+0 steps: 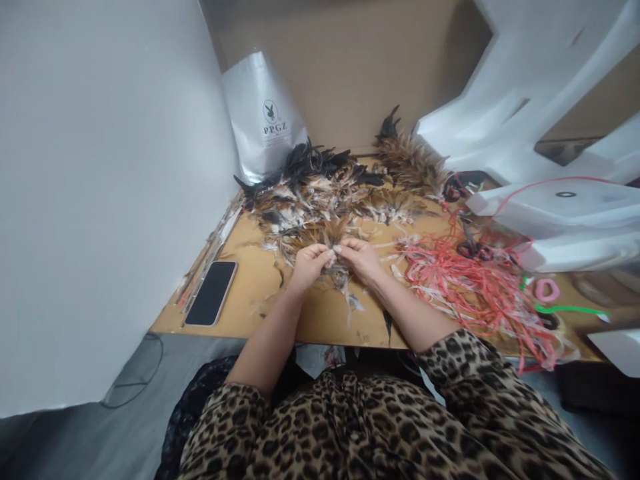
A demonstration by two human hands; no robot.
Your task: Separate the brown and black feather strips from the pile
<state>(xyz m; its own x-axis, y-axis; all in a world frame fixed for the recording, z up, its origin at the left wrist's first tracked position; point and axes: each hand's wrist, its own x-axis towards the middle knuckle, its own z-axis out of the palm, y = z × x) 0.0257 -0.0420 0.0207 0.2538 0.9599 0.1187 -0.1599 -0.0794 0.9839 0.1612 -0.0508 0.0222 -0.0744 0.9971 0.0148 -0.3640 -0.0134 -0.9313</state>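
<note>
My left hand (313,262) and my right hand (359,259) meet over the front of the table, fingertips pinched close together. Between them they grip a small bunch of brown feathers (334,233), its fluffy tips fanning away from me. Pale quill ends or fluff hang below the fingers. Right behind the hands spreads a heap of brown, white and black feathers (300,200). Some loose pale fluff (356,302) lies on the table just in front of the hands. Exactly how each finger holds the quills is too small to tell.
A phone (211,293) lies at the left on the wooden table (320,320). A white bag (265,113) stands behind the feathers. To the right are tangled red and white strings (460,280), scissors (469,247), a pink ring (547,290) and white foam pieces (550,207).
</note>
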